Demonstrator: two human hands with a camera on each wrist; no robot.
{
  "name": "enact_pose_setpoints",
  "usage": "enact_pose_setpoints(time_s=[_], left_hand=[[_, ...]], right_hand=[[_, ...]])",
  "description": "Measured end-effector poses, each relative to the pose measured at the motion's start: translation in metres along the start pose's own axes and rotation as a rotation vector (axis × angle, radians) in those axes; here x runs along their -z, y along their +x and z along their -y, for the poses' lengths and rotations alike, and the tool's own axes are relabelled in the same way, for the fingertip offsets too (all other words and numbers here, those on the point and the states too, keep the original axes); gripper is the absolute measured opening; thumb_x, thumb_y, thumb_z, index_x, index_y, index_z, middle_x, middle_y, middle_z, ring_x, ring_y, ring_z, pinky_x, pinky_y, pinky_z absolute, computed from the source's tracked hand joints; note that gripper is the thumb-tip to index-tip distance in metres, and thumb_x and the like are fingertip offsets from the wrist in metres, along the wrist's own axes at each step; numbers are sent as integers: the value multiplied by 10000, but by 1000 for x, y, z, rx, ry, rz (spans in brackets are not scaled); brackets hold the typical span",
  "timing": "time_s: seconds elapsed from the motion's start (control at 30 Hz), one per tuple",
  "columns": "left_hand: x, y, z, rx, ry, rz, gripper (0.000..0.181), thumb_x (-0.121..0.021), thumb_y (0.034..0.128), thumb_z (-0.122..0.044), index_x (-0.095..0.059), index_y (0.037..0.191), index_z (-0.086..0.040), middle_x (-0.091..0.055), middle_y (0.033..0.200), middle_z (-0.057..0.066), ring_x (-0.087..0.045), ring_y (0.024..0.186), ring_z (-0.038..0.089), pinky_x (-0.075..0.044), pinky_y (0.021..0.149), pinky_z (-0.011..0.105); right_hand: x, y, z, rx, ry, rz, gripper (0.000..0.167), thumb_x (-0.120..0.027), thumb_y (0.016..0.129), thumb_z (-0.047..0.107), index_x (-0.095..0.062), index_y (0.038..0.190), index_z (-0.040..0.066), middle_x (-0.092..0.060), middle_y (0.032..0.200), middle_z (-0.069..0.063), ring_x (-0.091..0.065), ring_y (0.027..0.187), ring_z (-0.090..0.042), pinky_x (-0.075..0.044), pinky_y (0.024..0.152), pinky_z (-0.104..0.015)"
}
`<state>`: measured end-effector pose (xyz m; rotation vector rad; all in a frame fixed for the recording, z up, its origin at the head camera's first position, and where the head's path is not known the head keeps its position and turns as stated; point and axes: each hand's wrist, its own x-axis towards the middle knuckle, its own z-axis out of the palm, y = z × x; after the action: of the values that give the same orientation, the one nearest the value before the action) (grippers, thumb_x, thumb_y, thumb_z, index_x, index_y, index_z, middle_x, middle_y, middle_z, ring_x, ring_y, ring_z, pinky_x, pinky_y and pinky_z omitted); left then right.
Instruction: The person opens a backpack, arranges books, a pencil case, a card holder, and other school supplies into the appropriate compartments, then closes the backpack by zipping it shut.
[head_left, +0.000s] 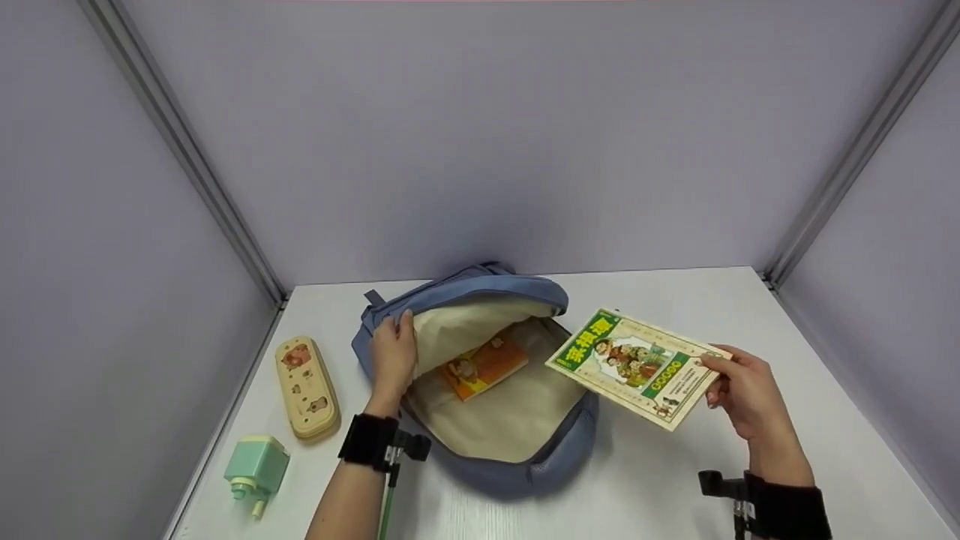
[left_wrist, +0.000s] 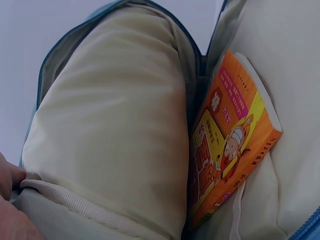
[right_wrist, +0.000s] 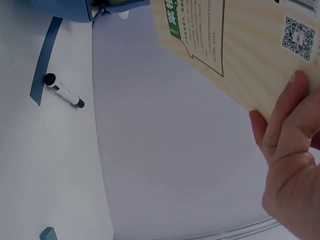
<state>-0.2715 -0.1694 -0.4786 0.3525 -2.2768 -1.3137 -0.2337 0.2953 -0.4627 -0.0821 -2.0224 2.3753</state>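
Illustrated booklet (head_left: pixel 634 364) raised beside an open blue backpack (head_left: pixel 574 435)

The left hand (head_left: pixel 394 352) had its grip pinched on the flap (head_left: pixel 469 326) — apparently to spread the mouth, baring an orange book (head_left: pixel 487 369) inside. The right hand (head_left: pixel 754 397) held the booklet by one end, thumb above, fingers beneath — leaving the far end free near the opening, above the counter (head_left: pixel 660 480).

I count my two hands (head_left: pixel 393 355) (head_left: pixel 751 394), two wristbands (head_left: pixel 367 441) (head_left: pixel 787 510), two books (head_left: pixel 637 366) (head_left: pixel 487 369), one backpack (head_left: pixel 559 457); along the surface's (head_left: pixel 645 491) left edge, one pencil case (head_left: pixel 307 386), one sharpener (head_left: pixel 259 463); near its back edge, one marker (right_wrist: pixel 66 93).
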Motion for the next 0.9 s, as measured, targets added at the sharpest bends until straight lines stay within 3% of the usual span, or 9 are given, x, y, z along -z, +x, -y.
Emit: enact_pose_setpoints(time_s=[0.33,0.5,0.9], left_hand=[[5,-2,-1,-16,-58,-1,385,-485,1042,-229,-403,693,-87,-338,630,14,-368,570,197,-327,571,341],[6,-3,-1,-12,-38,12,373,-479,1043,-243,-423,712,-78,-352,658,20,-392,615,208,-339,594,348],[5,-5,2,4,-10,-34,357,-499,1036,-269,-513,767,-34,-475,707,86,-485,690,273,-401,654,420]], right_hand=[[-33,-5,-24,-92,-2,85,323,-538,996,54,-495,1260,-128,-691,749,-108,-514,426,-81,-430,428,-204],[-46,-9,-36,-130,11,113,367,-532,1000,52,-457,1300,-145,-680,750,-101,-527,456,-84,-439,457,-210],[-94,0,-70,-190,29,189,424,-526,1009,71,-397,1345,-152,-654,729,-68,-609,540,-92,-516,547,-232]])
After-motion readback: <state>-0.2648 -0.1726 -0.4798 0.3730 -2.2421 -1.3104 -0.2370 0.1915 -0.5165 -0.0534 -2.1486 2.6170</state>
